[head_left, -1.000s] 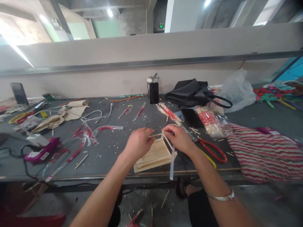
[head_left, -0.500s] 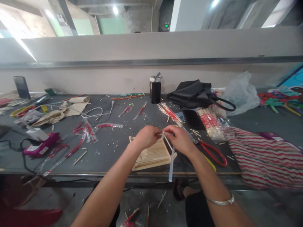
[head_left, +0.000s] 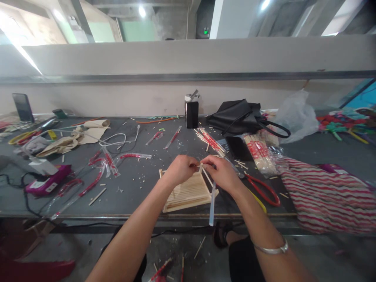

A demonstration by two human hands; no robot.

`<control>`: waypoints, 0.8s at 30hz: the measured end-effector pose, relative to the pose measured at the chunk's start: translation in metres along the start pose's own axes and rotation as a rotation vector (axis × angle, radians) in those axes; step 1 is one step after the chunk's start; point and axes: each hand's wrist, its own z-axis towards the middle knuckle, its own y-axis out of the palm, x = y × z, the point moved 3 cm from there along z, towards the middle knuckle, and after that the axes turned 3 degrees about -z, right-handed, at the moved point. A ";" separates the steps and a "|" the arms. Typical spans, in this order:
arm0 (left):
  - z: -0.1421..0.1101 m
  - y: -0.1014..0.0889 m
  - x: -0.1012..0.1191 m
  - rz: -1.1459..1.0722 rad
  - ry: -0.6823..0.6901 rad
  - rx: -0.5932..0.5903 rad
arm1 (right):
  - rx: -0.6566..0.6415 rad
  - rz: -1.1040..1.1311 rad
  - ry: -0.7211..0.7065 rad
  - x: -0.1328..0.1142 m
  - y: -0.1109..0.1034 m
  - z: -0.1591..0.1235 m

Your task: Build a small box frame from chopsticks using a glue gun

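A small flat structure of glued wooden sticks (head_left: pixel 188 192) lies near the front edge of the dark worktable (head_left: pixel 141 184). My left hand (head_left: pixel 180 169) and my right hand (head_left: pixel 221 172) meet above its far edge. Both are closed in a pinch on a thin wooden stick (head_left: pixel 200 165) at the top of the structure. A clear glue stick (head_left: pixel 212 201) points down from under my right hand, over the table edge. A metal bangle (head_left: pixel 272 248) sits on my right wrist.
Red-handled cutters (head_left: pixel 261 188) lie just right of my hands. Packs of chopsticks (head_left: pixel 260 154), a black bag (head_left: pixel 237 115), a black bottle (head_left: pixel 192 111), red-printed wrappers (head_left: pixel 102 168), cables, a pink device (head_left: pixel 47 184) and striped cloth (head_left: pixel 326 196) crowd the table.
My left hand has slid from the structure's left side up to its far edge. It now pinches the stick tip to tip with my right hand, which has barely moved.
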 end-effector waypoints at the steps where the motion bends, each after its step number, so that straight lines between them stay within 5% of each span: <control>1: 0.000 0.000 0.000 -0.003 -0.002 0.003 | -0.002 0.004 0.000 0.000 0.000 0.000; 24: 0.000 -0.001 0.000 -0.020 -0.023 -0.002 | -0.004 0.006 -0.012 0.000 0.000 0.000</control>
